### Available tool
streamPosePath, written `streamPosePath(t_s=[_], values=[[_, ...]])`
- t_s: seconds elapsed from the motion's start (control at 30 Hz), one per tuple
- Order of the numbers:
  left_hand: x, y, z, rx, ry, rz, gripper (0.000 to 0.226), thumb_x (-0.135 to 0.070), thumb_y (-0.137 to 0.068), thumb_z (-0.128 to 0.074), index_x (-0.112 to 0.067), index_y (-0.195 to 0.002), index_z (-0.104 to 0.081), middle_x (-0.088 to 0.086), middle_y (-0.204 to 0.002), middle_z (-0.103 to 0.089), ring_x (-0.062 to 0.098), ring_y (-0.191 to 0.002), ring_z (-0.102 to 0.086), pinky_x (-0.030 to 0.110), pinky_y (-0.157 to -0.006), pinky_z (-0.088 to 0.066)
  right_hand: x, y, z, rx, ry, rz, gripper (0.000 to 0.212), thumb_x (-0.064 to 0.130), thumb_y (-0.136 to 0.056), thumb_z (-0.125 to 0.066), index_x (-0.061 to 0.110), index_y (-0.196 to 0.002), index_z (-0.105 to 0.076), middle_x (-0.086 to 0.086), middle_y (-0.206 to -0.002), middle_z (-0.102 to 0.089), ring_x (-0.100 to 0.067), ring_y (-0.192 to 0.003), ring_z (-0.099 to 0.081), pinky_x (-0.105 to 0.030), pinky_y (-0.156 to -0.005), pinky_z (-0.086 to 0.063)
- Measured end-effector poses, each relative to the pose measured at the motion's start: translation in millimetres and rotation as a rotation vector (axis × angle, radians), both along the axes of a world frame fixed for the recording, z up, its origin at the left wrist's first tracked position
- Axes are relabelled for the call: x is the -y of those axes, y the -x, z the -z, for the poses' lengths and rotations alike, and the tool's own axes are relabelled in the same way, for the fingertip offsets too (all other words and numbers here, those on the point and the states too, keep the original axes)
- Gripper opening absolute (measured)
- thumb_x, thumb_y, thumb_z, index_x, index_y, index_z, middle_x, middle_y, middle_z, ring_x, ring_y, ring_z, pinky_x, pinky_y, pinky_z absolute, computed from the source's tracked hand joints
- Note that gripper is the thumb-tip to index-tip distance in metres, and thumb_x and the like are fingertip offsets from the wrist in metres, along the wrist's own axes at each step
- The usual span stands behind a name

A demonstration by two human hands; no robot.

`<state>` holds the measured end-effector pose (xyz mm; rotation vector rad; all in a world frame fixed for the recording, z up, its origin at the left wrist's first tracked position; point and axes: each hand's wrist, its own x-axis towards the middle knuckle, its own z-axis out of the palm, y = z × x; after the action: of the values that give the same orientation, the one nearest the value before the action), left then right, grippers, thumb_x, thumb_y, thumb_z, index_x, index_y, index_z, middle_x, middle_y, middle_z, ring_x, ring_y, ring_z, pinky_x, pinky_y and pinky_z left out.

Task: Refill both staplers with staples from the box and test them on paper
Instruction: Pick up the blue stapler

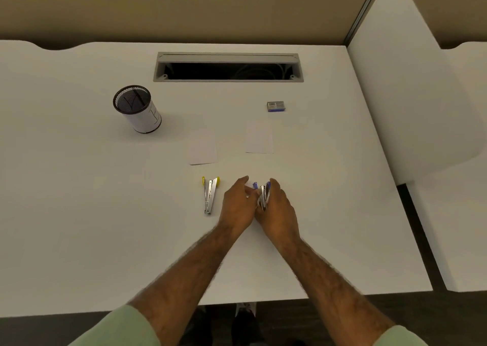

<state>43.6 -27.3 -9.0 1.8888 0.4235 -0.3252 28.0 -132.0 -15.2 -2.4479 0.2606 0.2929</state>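
Note:
A small stapler with purple ends (263, 193) sits between my two hands near the table's middle front. My right hand (279, 206) curls round its right side. My left hand (238, 203) pinches at its left side, where something small and white shows at the fingertips. A second stapler with yellow ends (210, 195) lies hinged open on the table just left of my left hand. Two white paper slips (203, 148) (259, 137) lie beyond the staplers. The blue staple box (276, 106) rests farther back on the right.
A mesh pen cup (137, 108) stands at the back left. An open cable hatch (228, 67) is set into the white table (79, 214) at the back. A white partition (411, 82) rises along the right edge.

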Motion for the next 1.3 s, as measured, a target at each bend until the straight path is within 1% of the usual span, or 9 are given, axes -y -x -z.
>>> streamPosePath(t_s=[0.1,0.17,0.33,0.47,0.6,0.8,1.07,1.2,1.3], values=[[-7,-5,-4,-0.098,0.149,-0.061,0.043,-0.024,-0.092,-0.069,-0.009,-0.131,-0.056,0.003,-0.095,-0.072,0.021,-0.073,-0.073,0.028,-0.064,-0.06,1,4,-3,0.018,0.005,-0.038,0.071,0.036,-0.084,-0.067,0.022,-0.143,-0.03,-0.001,-0.13,-0.056,-0.023,-0.106,-0.062,-0.037,-0.084,-0.053],[-13,-6,-7,-0.124,0.192,-0.04,0.036,-0.022,-0.09,-0.072,-0.003,-0.12,-0.064,0.012,-0.095,-0.075,0.02,-0.067,-0.071,0.026,-0.058,-0.059,1,7,-7,0.055,0.049,-0.088,0.074,0.03,-0.085,-0.065,0.021,-0.147,-0.026,-0.003,-0.133,-0.055,-0.024,-0.107,-0.062,-0.04,-0.085,-0.055],[-25,-9,-20,-0.1,0.317,-0.001,0.02,-0.02,-0.088,-0.074,-0.003,-0.099,-0.071,0.012,-0.085,-0.076,0.019,-0.069,-0.07,0.029,-0.064,-0.06,10,9,-20,0.118,0.041,-0.169,0.079,0.028,-0.085,-0.066,0.025,-0.15,-0.022,0.002,-0.124,-0.053,-0.017,-0.101,-0.06,-0.034,-0.08,-0.055],[-36,-12,-31,-0.063,0.339,0.085,0.017,-0.015,-0.092,-0.069,-0.003,-0.103,-0.071,0.014,-0.091,-0.077,0.021,-0.075,-0.072,0.031,-0.072,-0.062,20,-2,-31,0.092,-0.339,-0.093,0.063,0.023,-0.084,-0.071,0.031,-0.14,-0.041,0.009,-0.112,-0.056,-0.007,-0.098,-0.059,-0.03,-0.078,-0.056],[-41,-15,-40,-0.045,0.316,0.173,0.018,-0.013,-0.091,-0.07,-0.004,-0.106,-0.07,0.017,-0.096,-0.076,0.024,-0.082,-0.072,0.035,-0.076,-0.063,25,-18,-49,-0.033,-0.625,-0.029,0.034,0.013,-0.09,-0.066,0.029,-0.12,-0.061,0.0,-0.102,-0.067,-0.021,-0.094,-0.069,-0.029,-0.068,-0.061],[-41,-19,-53,-0.01,0.297,0.192,0.022,-0.016,-0.087,-0.075,-0.004,-0.105,-0.072,0.017,-0.097,-0.076,0.027,-0.083,-0.074,0.033,-0.076,-0.063,29,-32,-68,-0.044,-0.596,-0.132,0.03,0.026,-0.086,-0.073,0.024,-0.115,-0.066,0.001,-0.096,-0.07,-0.015,-0.086,-0.07,-0.026,-0.067,-0.06],[-43,-24,-59,0.095,0.201,0.196,0.015,-0.018,-0.086,-0.076,-0.009,-0.098,-0.075,0.009,-0.09,-0.076,0.024,-0.078,-0.074,0.027,-0.075,-0.062,28,-40,-79,0.004,-0.494,-0.204,0.015,0.026,-0.085,-0.073,0.026,-0.096,-0.062,0.004,-0.089,-0.069,-0.016,-0.083,-0.068,-0.027,-0.074,-0.059],[-46,-24,-63,0.142,0.207,0.186,0.01,-0.015,-0.087,-0.074,-0.011,-0.096,-0.076,0.005,-0.088,-0.076,0.02,-0.077,-0.073,0.026,-0.073,-0.061,26,-40,-83,0.045,-0.493,-0.185,0.019,0.011,-0.085,-0.072,0.023,-0.095,-0.062,0.002,-0.088,-0.068,-0.016,-0.083,-0.067,-0.027,-0.076,-0.058],[-60,-25,-65,0.142,0.411,0.021,0.009,-0.004,-0.088,-0.071,-0.005,-0.097,-0.075,0.009,-0.089,-0.074,0.021,-0.08,-0.07,0.03,-0.075,-0.06,36,-43,-90,0.095,-0.72,-0.006,0.022,-0.007,-0.082,-0.066,0.009,-0.097,-0.061,-0.016,-0.089,-0.067,-0.026,-0.083,-0.069,-0.035,-0.076,-0.059]])
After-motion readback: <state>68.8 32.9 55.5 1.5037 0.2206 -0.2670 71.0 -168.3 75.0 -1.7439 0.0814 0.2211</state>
